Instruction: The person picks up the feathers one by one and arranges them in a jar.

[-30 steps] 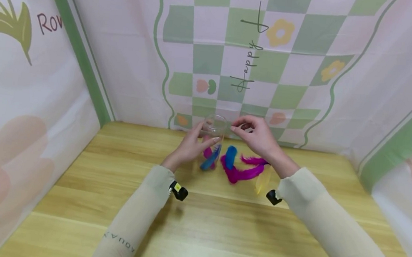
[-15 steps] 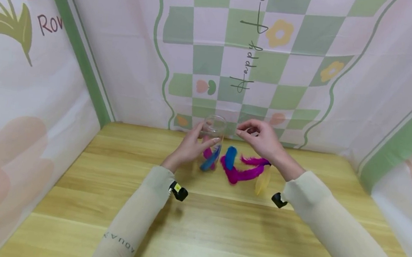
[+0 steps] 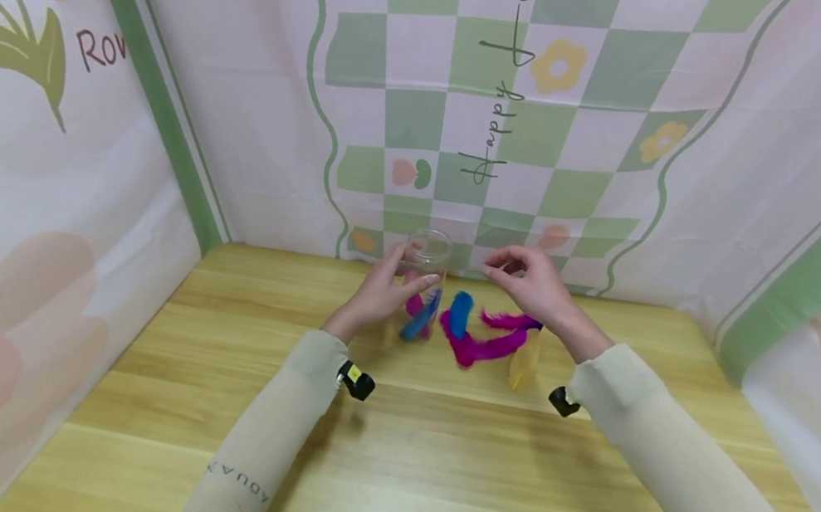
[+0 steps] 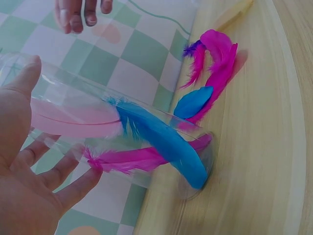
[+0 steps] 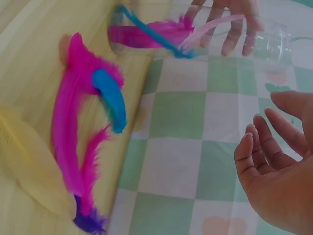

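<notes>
My left hand holds a tall clear cup upright on the table, its thumb on the near side and its fingers around the wall. Inside the cup are a pale pink feather, a blue feather and a magenta feather. To the right of the cup, my right hand is in the air with loosely bent fingers; the right wrist view shows nothing between them. Below it lie magenta feathers, another blue feather, a yellow feather and a purple feather tip.
The wooden table ends at the back against a green and white checked cloth. Printed cloth walls stand on both sides. The cup is close to the back cloth.
My right hand has moved right and slightly down, away from the cup's rim. The left hand, the cup and the feathers have stayed in place.
</notes>
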### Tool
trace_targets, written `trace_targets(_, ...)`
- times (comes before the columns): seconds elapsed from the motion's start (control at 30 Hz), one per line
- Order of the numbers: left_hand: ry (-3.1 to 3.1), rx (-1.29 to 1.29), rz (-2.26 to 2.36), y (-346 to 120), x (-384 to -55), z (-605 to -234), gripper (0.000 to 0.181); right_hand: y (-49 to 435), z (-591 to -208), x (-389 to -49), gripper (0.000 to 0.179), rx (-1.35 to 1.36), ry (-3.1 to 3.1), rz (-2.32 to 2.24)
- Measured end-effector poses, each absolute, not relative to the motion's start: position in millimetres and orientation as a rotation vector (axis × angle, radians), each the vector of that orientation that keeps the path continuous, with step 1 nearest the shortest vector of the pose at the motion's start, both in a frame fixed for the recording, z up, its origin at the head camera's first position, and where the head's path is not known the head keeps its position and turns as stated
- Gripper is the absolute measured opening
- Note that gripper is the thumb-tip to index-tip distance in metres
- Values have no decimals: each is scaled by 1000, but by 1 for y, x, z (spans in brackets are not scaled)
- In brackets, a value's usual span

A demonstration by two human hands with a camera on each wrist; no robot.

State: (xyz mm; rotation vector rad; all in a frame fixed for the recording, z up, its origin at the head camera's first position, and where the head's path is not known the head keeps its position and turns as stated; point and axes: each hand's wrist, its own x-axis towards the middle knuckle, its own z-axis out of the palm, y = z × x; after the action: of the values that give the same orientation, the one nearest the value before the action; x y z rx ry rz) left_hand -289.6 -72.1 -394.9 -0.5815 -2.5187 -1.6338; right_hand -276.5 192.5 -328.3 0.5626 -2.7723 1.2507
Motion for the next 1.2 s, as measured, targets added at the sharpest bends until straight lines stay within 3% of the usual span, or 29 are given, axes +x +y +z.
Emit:
trace_targets(0.7, -2522, -565, -1668, -72, -287, -394, 63, 214, -360, -292, 24, 523, -2853, 1137)
trace_targets(1.2, -2532, -578, -1653, -73, -288, -394, 71, 226, -393, -305, 23, 541, -2886, 1000)
